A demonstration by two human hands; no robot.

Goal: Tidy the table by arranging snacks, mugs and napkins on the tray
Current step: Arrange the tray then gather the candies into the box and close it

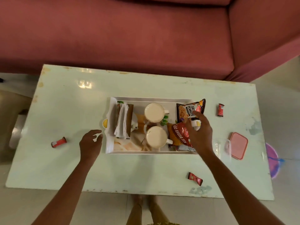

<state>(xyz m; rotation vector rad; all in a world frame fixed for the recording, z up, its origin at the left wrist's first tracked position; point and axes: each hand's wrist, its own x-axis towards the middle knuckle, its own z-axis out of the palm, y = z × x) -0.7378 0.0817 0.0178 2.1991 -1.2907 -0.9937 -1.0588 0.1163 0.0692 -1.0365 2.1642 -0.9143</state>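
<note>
At the middle of the table [65,103] sits a white tray [146,99] holding a stack of napkins [122,121] at its left end, two cream mugs [154,112] at centre, and a peanut packet [189,110] and orange snack bag [177,135] at its right end. Right hand [198,130], fingers spread, rests over the snack bag; left hand [90,143], fingers loosely apart, touches the tray's left edge. Three small red candy wrappers [58,142] lie scattered near the table edges.
</note>
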